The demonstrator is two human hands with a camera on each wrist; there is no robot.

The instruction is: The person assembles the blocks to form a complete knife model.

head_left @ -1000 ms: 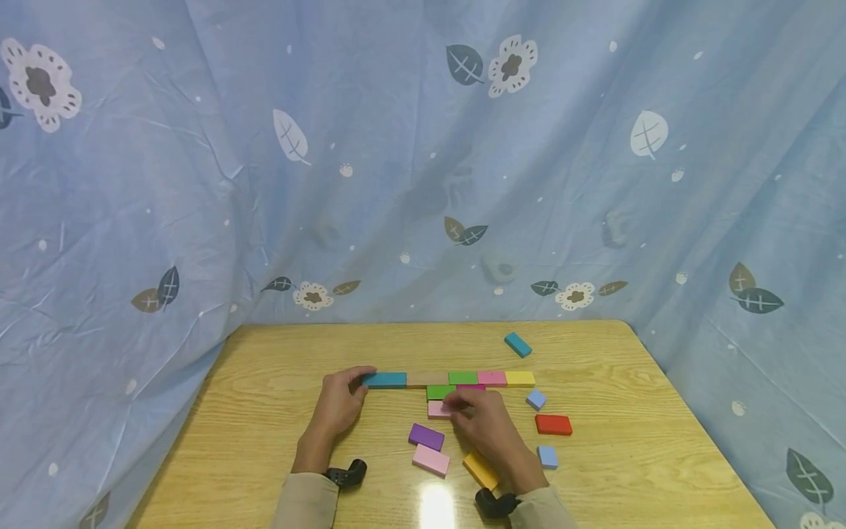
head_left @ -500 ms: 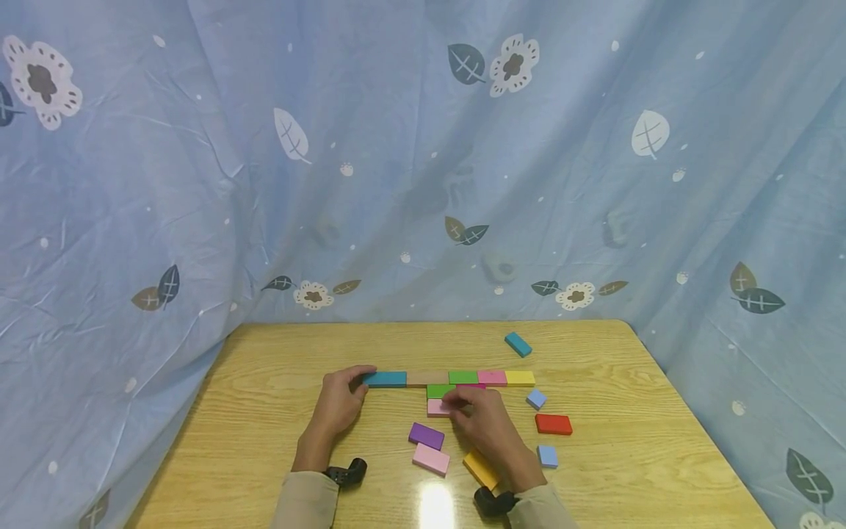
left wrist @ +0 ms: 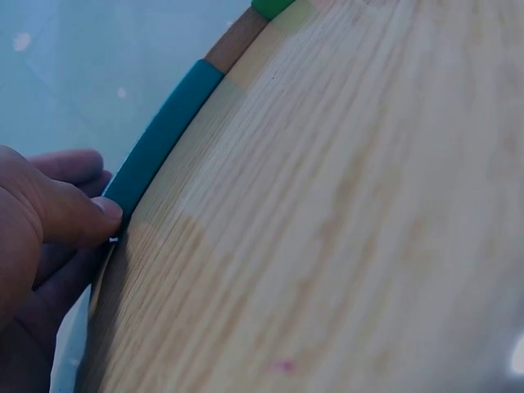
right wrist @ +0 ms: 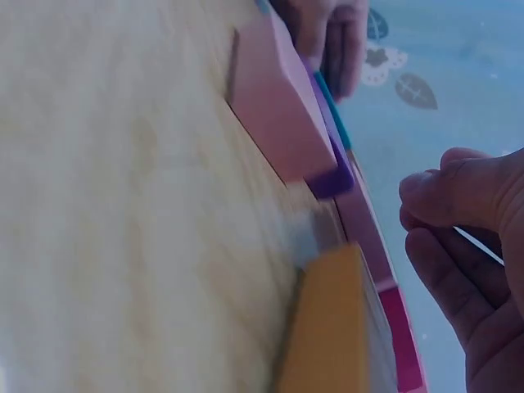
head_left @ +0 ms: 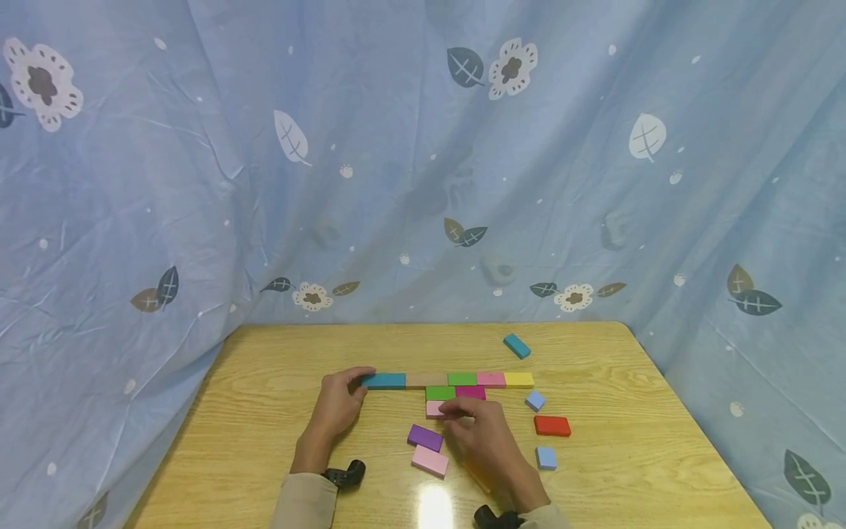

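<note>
My left hand pinches the left end of a blue wooden block, the leftmost in a row. In the left wrist view the thumb lies on this teal-looking block, with fingers behind it. My right hand hovers by a pale pink block, partly covering it. Its fingers are loosely bent and hold nothing in the right wrist view. Rightward, the row continues with a brown block, a green one, a pink one and a yellow one. Below are a green block and a magenta block.
Loose on the table are a purple block, another pale pink block, a red block, two light blue blocks and a small blue block. An orange block is partly hidden under my right forearm in the head view.
My right hand has drawn back slightly toward me from the pale pink block, uncovering more of the magenta block and covering more of the orange one. The left hand stays put.
</note>
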